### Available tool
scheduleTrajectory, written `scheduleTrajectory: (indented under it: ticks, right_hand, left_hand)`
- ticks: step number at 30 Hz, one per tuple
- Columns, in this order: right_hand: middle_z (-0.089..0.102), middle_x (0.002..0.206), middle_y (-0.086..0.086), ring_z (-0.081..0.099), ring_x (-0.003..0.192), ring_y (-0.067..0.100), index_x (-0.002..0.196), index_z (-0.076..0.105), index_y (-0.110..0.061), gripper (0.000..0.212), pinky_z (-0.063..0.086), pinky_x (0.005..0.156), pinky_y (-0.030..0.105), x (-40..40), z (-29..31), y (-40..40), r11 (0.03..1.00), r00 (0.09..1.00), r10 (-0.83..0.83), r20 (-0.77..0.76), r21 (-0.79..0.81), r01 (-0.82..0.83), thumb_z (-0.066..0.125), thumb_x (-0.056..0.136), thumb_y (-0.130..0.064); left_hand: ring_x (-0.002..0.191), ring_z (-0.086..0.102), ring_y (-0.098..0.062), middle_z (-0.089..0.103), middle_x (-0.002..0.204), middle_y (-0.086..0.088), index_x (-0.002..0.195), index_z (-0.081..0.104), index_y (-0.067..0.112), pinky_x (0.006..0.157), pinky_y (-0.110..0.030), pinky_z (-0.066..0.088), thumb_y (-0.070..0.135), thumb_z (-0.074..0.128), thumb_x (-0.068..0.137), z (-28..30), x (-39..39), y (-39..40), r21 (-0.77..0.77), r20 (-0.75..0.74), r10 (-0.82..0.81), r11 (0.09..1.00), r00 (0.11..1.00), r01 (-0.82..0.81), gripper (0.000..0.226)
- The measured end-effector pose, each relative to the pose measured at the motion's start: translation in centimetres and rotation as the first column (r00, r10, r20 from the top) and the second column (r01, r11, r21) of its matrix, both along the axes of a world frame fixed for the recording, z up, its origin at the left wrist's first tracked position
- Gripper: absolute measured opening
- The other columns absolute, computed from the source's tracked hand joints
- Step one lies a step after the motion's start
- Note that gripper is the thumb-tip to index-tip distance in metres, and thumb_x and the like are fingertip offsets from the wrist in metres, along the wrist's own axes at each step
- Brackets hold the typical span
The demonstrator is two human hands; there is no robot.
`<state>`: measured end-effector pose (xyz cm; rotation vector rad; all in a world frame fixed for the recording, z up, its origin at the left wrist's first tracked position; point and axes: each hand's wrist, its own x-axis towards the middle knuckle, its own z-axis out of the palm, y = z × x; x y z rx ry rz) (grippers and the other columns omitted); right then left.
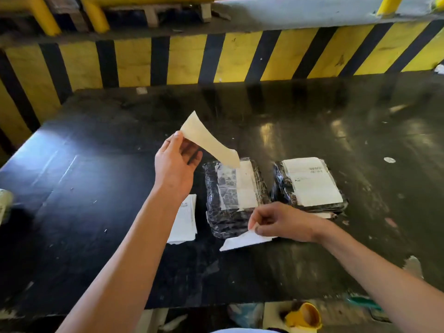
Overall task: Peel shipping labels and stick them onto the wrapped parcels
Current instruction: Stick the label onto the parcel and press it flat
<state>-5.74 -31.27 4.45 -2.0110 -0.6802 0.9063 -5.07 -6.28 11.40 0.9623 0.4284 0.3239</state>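
Over the black table (96, 188), we are pinching the backing strip (209, 140) in our left hand (175, 164) while our right hand (281, 222) is pinching the label (242, 241), just near-side of the unlabelled parcel (230, 195).

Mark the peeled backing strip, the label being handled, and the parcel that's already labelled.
backing strip (208, 140), head view, middle of the curled strip.
label (242, 241), head view, flat white part below the fingers.
labelled parcel (282, 188), head view, dark wrap left of its label.
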Motion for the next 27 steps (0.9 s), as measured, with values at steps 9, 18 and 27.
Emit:
scheduleTrajectory:
  ticks: [9,18,27]
  right_hand:
    - [0.055,0.13,0.004,0.057,0.117,0.026,0.119,0.063,-0.021,0.023,0.048,0.09,0.034,-3.7,-12.8,-3.3,0.921,0.788,0.151,0.597,-0.374,0.107,0.053,0.098,-0.023]
    - [0.061,0.096,-0.004,0.059,0.085,0.009,0.106,0.063,-0.018,0.014,0.053,0.071,0.026,-5.0,-10.0,-3.2,0.983,0.663,-0.18,0.727,0.118,0.137,0.06,0.093,-0.021]
    - [0.052,0.113,-0.002,0.05,0.102,0.015,0.124,0.047,-0.018,0.039,0.045,0.088,0.028,-1.0,0.6,3.5,0.877,0.5,-0.475,0.725,0.437,0.2,0.067,0.091,-0.02]
  left_hand:
    - [0.101,0.069,-0.021,0.071,0.105,-0.004,0.109,0.058,0.016,0.089,-0.034,0.055,0.025,0.047,0.104,-1.7,-1.0,-1.1,0.039,-0.048,-0.06,0.997,0.997,0.062,0.015]
    - [0.102,0.069,-0.023,0.072,0.106,-0.005,0.106,0.057,0.016,0.093,-0.037,0.054,0.025,0.046,0.104,-2.2,-1.5,-2.0,0.063,-0.076,-0.079,0.995,0.994,0.084,0.014]
    - [0.099,0.067,-0.025,0.069,0.11,-0.012,0.103,0.057,0.015,0.086,-0.035,0.055,0.024,0.047,0.104,-1.3,-0.8,-4.3,0.1,-0.065,-0.064,0.992,0.996,0.07,0.013]
